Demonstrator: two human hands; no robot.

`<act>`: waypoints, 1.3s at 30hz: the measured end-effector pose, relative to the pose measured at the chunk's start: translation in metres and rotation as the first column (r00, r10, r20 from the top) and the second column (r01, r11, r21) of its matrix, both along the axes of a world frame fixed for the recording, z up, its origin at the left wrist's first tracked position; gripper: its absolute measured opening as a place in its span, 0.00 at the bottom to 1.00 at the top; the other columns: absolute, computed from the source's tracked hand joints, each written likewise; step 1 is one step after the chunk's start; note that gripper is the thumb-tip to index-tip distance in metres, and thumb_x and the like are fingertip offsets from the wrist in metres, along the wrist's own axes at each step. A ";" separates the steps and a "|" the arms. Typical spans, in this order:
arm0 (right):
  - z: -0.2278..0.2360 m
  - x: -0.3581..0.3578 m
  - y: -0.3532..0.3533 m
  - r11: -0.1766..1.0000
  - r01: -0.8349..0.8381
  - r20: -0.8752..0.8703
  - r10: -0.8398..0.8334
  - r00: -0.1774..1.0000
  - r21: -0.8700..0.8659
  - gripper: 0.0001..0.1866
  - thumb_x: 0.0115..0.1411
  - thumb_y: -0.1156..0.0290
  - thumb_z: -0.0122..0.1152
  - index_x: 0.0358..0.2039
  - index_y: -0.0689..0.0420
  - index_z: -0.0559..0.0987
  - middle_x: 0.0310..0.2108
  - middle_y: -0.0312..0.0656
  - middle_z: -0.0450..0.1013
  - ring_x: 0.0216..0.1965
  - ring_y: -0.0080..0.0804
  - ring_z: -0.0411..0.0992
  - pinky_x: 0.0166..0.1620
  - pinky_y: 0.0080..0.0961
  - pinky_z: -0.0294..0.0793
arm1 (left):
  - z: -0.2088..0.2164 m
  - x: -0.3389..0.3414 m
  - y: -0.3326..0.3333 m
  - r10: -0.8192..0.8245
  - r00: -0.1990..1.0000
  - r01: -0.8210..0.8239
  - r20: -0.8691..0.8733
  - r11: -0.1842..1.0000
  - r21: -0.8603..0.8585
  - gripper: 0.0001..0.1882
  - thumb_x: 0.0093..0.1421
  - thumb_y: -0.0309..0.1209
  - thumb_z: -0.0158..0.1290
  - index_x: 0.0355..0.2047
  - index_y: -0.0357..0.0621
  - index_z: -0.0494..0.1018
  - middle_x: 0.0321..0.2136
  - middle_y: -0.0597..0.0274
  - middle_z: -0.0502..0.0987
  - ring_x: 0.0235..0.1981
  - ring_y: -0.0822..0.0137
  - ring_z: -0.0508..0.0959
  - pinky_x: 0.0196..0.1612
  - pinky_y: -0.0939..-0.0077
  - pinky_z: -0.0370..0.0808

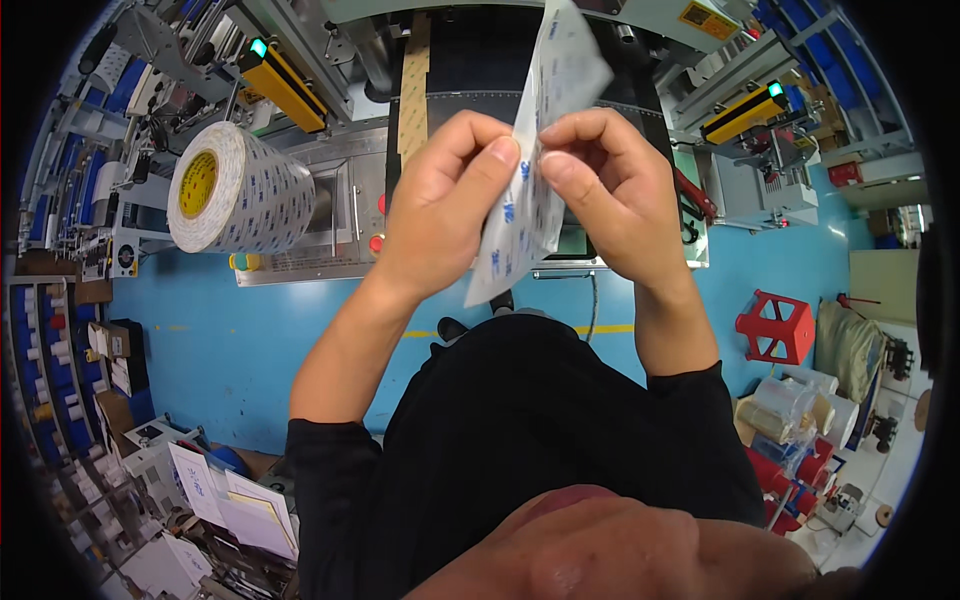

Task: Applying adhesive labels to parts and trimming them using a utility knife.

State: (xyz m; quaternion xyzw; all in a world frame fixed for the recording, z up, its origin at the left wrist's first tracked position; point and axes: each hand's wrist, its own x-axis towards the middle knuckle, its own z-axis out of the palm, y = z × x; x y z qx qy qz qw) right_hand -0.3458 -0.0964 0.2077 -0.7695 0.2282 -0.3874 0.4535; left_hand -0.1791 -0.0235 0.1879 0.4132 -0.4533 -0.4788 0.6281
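My left hand (437, 207) pinches a white sheet of backing paper (505, 235) printed with small blue marks, thumb on its face. The sheet stands almost on edge in front of my chest, folded or in layers, with a blurred translucent flap at its top. At its right side my right hand (622, 200) is closed, thumb and forefinger at the sheet's edge; the exact grip is partly hidden. Beyond my hands lies the dark bed (480, 100) of a machine, with a tan printed strip (413, 90) along its left side.
A large roll of printed white tape (275, 200) is mounted at the left. Yellow-and-black sensor bars (285, 90) flank the machine on both sides. Red buttons (376, 244) sit on its front panel. A red stool (777, 328) stands on the blue floor (230, 340), and racks line the left.
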 end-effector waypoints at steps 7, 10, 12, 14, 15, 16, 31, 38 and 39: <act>0.010 -0.010 0.002 0.936 -0.076 0.093 0.046 0.995 0.344 0.09 0.64 0.70 0.61 0.39 0.63 0.77 0.34 0.35 0.75 0.35 0.16 0.70 0.40 0.16 0.70 | 0.007 -0.012 0.001 -0.060 0.989 0.065 0.132 0.997 -0.033 0.07 0.70 0.31 0.51 0.38 0.39 0.73 0.30 0.70 0.73 0.31 0.80 0.71 0.33 0.81 0.70; 0.016 -0.016 0.000 0.935 -0.070 0.054 0.055 0.997 0.349 0.08 0.63 0.71 0.60 0.38 0.63 0.77 0.32 0.34 0.75 0.34 0.15 0.70 0.37 0.15 0.69 | 0.011 -0.015 -0.002 0.057 0.938 -0.010 0.341 0.991 -0.137 0.06 0.66 0.29 0.55 0.34 0.38 0.74 0.29 0.62 0.74 0.28 0.71 0.73 0.33 0.78 0.72; 0.018 -0.020 -0.003 0.935 -0.067 0.033 0.059 0.998 0.350 0.07 0.62 0.72 0.60 0.37 0.63 0.77 0.31 0.34 0.75 0.33 0.15 0.69 0.37 0.15 0.68 | 0.012 -0.014 0.000 0.057 0.928 -0.001 0.369 0.989 -0.151 0.06 0.66 0.28 0.55 0.34 0.38 0.74 0.29 0.62 0.74 0.28 0.71 0.73 0.33 0.78 0.72; 0.020 -0.023 -0.006 0.919 -0.085 0.004 0.091 0.996 0.385 0.07 0.62 0.72 0.59 0.35 0.63 0.77 0.32 0.34 0.74 0.33 0.15 0.68 0.37 0.15 0.67 | 0.012 -0.012 0.000 0.057 0.917 0.010 0.395 0.986 -0.166 0.06 0.65 0.28 0.54 0.34 0.38 0.74 0.29 0.62 0.74 0.28 0.71 0.73 0.33 0.78 0.72; 0.018 -0.024 -0.008 0.919 -0.081 0.003 0.086 0.996 0.386 0.07 0.62 0.72 0.59 0.35 0.63 0.77 0.32 0.34 0.74 0.33 0.15 0.68 0.37 0.15 0.67 | 0.011 -0.011 0.000 0.059 0.920 0.013 0.388 0.983 -0.181 0.05 0.65 0.27 0.54 0.34 0.37 0.74 0.29 0.62 0.73 0.28 0.71 0.73 0.33 0.77 0.71; 0.014 -0.025 -0.012 0.903 -0.125 0.027 0.125 0.992 0.411 0.07 0.62 0.72 0.59 0.35 0.62 0.76 0.32 0.34 0.74 0.33 0.15 0.68 0.37 0.15 0.67 | 0.010 -0.010 0.000 0.061 0.923 0.016 0.380 0.981 -0.196 0.05 0.65 0.27 0.53 0.33 0.37 0.73 0.29 0.62 0.73 0.28 0.71 0.73 0.34 0.77 0.71; -0.003 -0.026 -0.031 0.640 -0.514 0.410 0.320 0.854 0.571 0.14 0.60 0.69 0.57 0.41 0.66 0.75 0.36 0.43 0.75 0.37 0.26 0.73 0.43 0.23 0.74 | 0.016 -0.001 -0.002 0.002 0.935 0.101 0.355 0.957 -0.271 0.06 0.66 0.27 0.50 0.34 0.36 0.72 0.35 0.60 0.73 0.33 0.71 0.73 0.38 0.77 0.72; 0.001 -0.029 -0.031 0.643 -0.502 0.344 0.365 0.865 0.579 0.19 0.60 0.64 0.59 0.43 0.68 0.75 0.42 0.47 0.74 0.42 0.31 0.74 0.48 0.28 0.74 | 0.019 0.001 -0.001 -0.039 0.942 0.125 0.333 0.963 -0.241 0.06 0.66 0.28 0.50 0.34 0.37 0.72 0.36 0.59 0.73 0.35 0.71 0.73 0.40 0.77 0.71; 0.000 -0.029 -0.032 0.643 -0.503 0.344 0.367 0.864 0.577 0.19 0.60 0.64 0.59 0.43 0.68 0.75 0.42 0.47 0.74 0.42 0.31 0.74 0.48 0.28 0.74 | 0.017 0.002 -0.002 -0.036 0.942 0.127 0.333 0.958 -0.257 0.07 0.67 0.28 0.49 0.34 0.37 0.71 0.37 0.59 0.74 0.36 0.72 0.73 0.40 0.77 0.71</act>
